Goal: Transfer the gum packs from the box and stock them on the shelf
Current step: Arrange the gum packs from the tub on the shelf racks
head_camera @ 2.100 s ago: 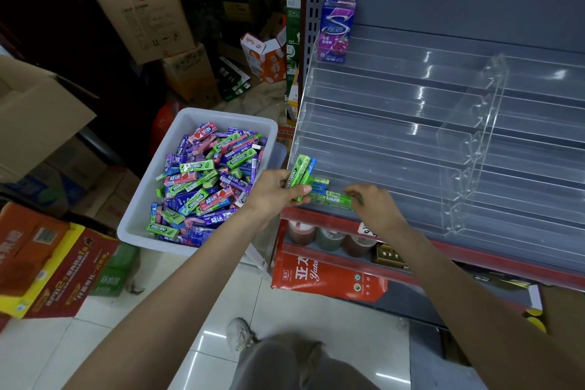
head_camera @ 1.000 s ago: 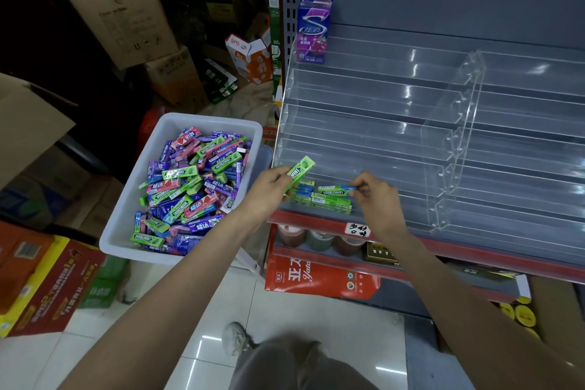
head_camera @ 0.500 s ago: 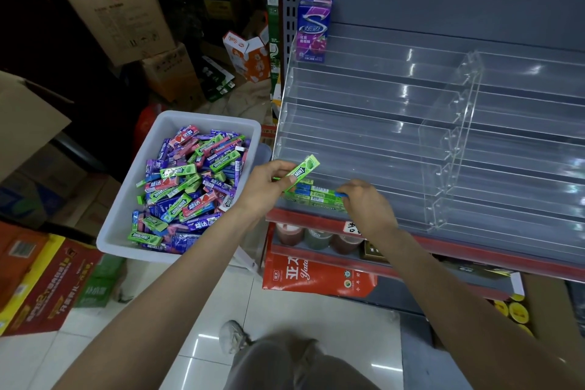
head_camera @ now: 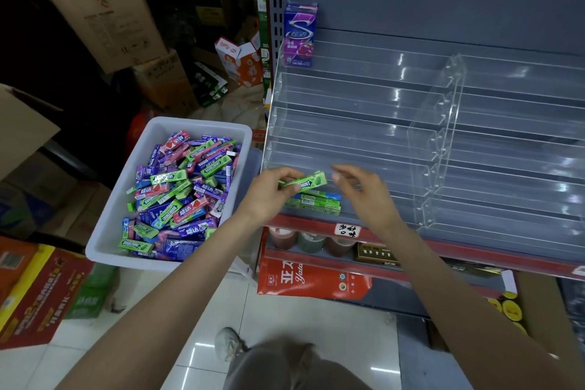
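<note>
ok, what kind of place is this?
Probably a small shop's stocking aisle: a tiered clear acrylic display shelf, a white plastic bin of mixed gum packs and stacked brown cardboard cartons.

A green gum pack is pinched by the left hand above the stacked packs on the clear shelf; the right hand is held open beside it. Mixed packs are heaped in the white bin.

Wearer, as I see from the head camera: both forearms bare, no sleeves in view. Left hand and right hand ungloved, no rings or watch visible. Grey trousers. One worn grey-white shoe.
</note>
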`<action>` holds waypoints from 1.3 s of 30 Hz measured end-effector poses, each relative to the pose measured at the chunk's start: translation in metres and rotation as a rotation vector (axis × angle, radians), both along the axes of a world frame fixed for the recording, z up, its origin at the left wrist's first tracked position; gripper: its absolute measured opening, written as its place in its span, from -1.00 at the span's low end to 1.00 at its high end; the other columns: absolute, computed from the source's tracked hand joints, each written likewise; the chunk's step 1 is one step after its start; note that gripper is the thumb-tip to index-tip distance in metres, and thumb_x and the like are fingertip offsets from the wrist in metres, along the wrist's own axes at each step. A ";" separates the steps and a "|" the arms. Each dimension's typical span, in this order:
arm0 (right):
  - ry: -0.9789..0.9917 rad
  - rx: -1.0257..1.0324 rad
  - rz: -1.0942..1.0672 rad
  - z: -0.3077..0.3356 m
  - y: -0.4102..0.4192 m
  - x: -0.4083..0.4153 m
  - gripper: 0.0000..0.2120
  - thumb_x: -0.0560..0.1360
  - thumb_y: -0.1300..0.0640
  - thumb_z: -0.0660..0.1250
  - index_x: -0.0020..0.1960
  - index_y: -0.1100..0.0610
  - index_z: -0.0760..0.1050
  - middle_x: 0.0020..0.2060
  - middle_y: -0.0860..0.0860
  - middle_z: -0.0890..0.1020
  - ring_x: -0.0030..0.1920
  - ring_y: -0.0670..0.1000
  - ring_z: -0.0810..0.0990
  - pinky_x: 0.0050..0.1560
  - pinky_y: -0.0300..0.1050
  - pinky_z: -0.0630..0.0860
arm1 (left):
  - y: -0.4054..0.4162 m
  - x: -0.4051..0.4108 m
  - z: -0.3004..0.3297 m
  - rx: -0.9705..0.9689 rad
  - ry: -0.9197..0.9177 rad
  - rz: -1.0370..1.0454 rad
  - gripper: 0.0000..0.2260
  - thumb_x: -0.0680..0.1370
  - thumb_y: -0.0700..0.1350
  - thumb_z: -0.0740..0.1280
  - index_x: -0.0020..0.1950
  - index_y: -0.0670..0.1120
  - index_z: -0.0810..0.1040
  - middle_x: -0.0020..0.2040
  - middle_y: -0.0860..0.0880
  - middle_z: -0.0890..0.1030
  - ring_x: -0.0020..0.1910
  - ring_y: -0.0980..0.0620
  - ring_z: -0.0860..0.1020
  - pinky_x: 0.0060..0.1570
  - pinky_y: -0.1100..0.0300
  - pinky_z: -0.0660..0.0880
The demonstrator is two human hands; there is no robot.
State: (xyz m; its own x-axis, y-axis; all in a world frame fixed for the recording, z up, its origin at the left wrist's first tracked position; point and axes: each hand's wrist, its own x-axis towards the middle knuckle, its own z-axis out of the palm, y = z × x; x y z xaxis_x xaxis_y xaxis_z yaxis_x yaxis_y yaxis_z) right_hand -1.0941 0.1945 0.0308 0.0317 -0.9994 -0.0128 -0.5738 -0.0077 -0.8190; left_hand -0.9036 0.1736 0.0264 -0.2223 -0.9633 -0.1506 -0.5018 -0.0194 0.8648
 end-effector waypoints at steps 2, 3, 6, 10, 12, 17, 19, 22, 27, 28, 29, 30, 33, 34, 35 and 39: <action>-0.110 0.045 0.042 0.006 -0.001 -0.003 -0.74 0.52 0.13 0.33 0.21 0.07 0.55 -0.02 -0.08 0.61 -0.02 -0.15 0.57 0.10 -0.24 0.49 | -0.001 -0.009 0.003 -0.045 -0.028 -0.065 -0.80 0.53 -0.24 0.35 0.16 -0.14 0.59 0.00 0.00 0.62 -0.02 0.06 0.56 0.07 0.16 0.49; -0.124 0.044 0.051 0.005 -0.001 -0.006 -0.79 0.50 0.18 0.36 0.13 0.07 0.58 -0.06 -0.09 0.62 -0.04 -0.15 0.58 0.09 -0.19 0.52 | 0.000 -0.015 0.005 -0.068 -0.034 -0.085 -0.79 0.53 -0.24 0.35 0.16 -0.15 0.59 0.00 -0.01 0.63 -0.03 0.07 0.55 0.05 0.20 0.48; -0.158 0.012 -0.055 0.000 -0.003 -0.018 -0.86 0.46 0.29 0.38 -0.04 0.08 0.60 -0.13 -0.03 0.65 -0.10 -0.08 0.61 0.05 -0.21 0.55 | 0.001 -0.022 0.002 -0.142 -0.107 -0.071 -0.79 0.54 -0.22 0.35 0.17 -0.15 0.57 0.07 -0.07 0.62 0.02 0.05 0.55 0.08 0.20 0.47; -0.019 -0.038 -0.208 -0.017 0.001 -0.032 -0.88 0.45 0.30 0.40 -0.03 0.16 0.61 -0.16 -0.02 0.64 -0.13 -0.06 0.61 -0.03 -0.45 0.49 | 0.003 -0.013 -0.014 -0.322 -0.672 -0.222 -0.68 0.61 -0.09 0.22 0.36 -0.04 0.45 0.30 -0.01 0.46 0.27 -0.05 0.37 0.26 0.09 0.33; 0.055 -0.055 -0.221 -0.023 0.004 -0.032 -0.88 0.46 0.32 0.39 -0.02 0.20 0.62 -0.17 0.00 0.64 -0.15 -0.07 0.60 -0.11 -0.59 0.41 | 0.005 -0.009 -0.019 -0.352 -0.839 -0.328 -0.62 0.63 -0.03 0.16 0.45 0.00 0.33 0.37 0.01 0.34 0.34 -0.04 0.26 0.28 0.09 0.24; 0.138 -0.082 -0.218 -0.034 0.010 -0.022 -0.86 0.48 0.31 0.35 0.03 0.23 0.60 -0.07 0.09 0.67 -0.09 -0.04 0.63 -0.02 -0.42 0.45 | 0.006 -0.002 -0.024 -0.372 -0.943 -0.408 -0.56 0.63 0.02 0.15 0.50 0.05 0.22 0.38 -0.06 0.23 0.37 -0.06 0.18 0.32 0.06 0.18; 0.163 -0.111 -0.218 -0.037 0.009 -0.018 -0.86 0.49 0.31 0.34 0.04 0.24 0.60 -0.06 0.12 0.66 -0.08 0.01 0.64 -0.01 -0.33 0.48 | 0.005 0.001 -0.023 -0.388 -0.937 -0.437 -0.58 0.63 -0.01 0.15 0.50 0.06 0.23 0.41 -0.05 0.23 0.39 -0.06 0.17 0.34 0.06 0.18; 0.211 -0.137 -0.191 -0.039 0.009 -0.014 -0.85 0.50 0.33 0.32 0.05 0.24 0.59 -0.06 0.13 0.65 -0.11 0.04 0.63 -0.01 -0.24 0.54 | 0.005 0.005 -0.023 -0.372 -0.928 -0.487 -0.57 0.64 -0.05 0.13 0.52 0.06 0.18 0.49 -0.03 0.18 0.45 -0.06 0.12 0.39 0.05 0.13; 0.466 -0.119 -0.093 -0.039 0.008 -0.002 -0.81 0.54 0.27 0.28 0.12 0.21 0.59 0.07 0.11 0.57 -0.03 0.06 0.59 -0.05 -0.18 0.53 | 0.007 0.010 -0.027 -0.338 -0.914 -0.512 -0.52 0.64 -0.09 0.14 0.54 0.07 0.09 0.55 0.01 0.07 0.51 -0.02 0.06 0.47 0.03 -0.02; 0.509 -0.082 -0.051 -0.040 0.009 0.000 -0.78 0.56 0.23 0.25 0.18 0.18 0.56 0.12 0.09 0.53 0.03 0.04 0.57 0.00 -0.19 0.52 | 0.008 0.010 -0.028 -0.327 -0.909 -0.512 -0.51 0.64 -0.10 0.14 0.54 0.07 0.08 0.55 0.01 0.05 0.51 -0.02 0.07 0.48 0.02 -0.03; 0.535 -0.049 -0.007 -0.041 0.011 0.001 -0.74 0.58 0.20 0.23 0.25 0.17 0.51 0.16 0.07 0.49 0.09 0.02 0.54 0.07 -0.18 0.52 | 0.009 0.010 -0.029 -0.316 -0.899 -0.505 -0.51 0.64 -0.11 0.14 0.54 0.07 0.07 0.56 0.01 0.03 0.51 -0.03 0.07 0.48 0.02 -0.05; 0.546 -0.028 0.024 -0.041 0.013 0.002 -0.70 0.59 0.18 0.21 0.31 0.15 0.46 0.20 0.06 0.45 0.14 0.02 0.52 0.14 -0.15 0.51 | 0.010 0.011 -0.029 -0.313 -0.889 -0.496 -0.50 0.64 -0.12 0.15 0.54 0.08 0.07 0.56 0.01 0.02 0.51 -0.04 0.08 0.48 0.01 -0.06; 0.614 -0.041 0.081 -0.046 0.017 0.000 -0.63 0.58 0.19 0.24 0.38 0.15 0.37 0.26 0.07 0.39 0.21 0.01 0.46 0.20 -0.10 0.52 | 0.011 0.013 -0.030 -0.321 -0.872 -0.470 -0.50 0.63 -0.15 0.15 0.54 0.09 0.10 0.54 -0.02 0.06 0.49 -0.06 0.12 0.48 0.03 -0.06; 0.654 -0.052 0.100 -0.047 0.018 0.000 -0.59 0.55 0.20 0.27 0.39 0.15 0.36 0.27 0.07 0.40 0.23 0.01 0.44 0.21 -0.10 0.52 | 0.012 0.013 -0.030 -0.317 -0.866 -0.466 -0.51 0.63 -0.15 0.15 0.54 0.09 0.11 0.53 -0.03 0.09 0.49 -0.07 0.14 0.48 0.03 -0.05; 0.674 -0.070 0.111 -0.049 0.018 -0.001 -0.56 0.53 0.23 0.31 0.39 0.16 0.36 0.26 0.08 0.42 0.24 0.02 0.44 0.21 -0.10 0.52 | 0.011 0.013 -0.030 -0.313 -0.860 -0.465 -0.51 0.63 -0.14 0.15 0.53 0.08 0.11 0.52 -0.03 0.12 0.48 -0.07 0.15 0.48 0.03 -0.03; 0.631 -0.091 0.107 -0.044 0.016 0.001 -0.54 0.49 0.30 0.35 0.37 0.19 0.39 0.21 0.14 0.43 0.17 0.09 0.49 0.11 -0.04 0.58 | 0.009 0.010 -0.029 -0.308 -0.817 -0.428 -0.53 0.62 -0.12 0.16 0.52 0.06 0.15 0.46 0.00 0.26 0.43 -0.03 0.24 0.44 0.06 0.10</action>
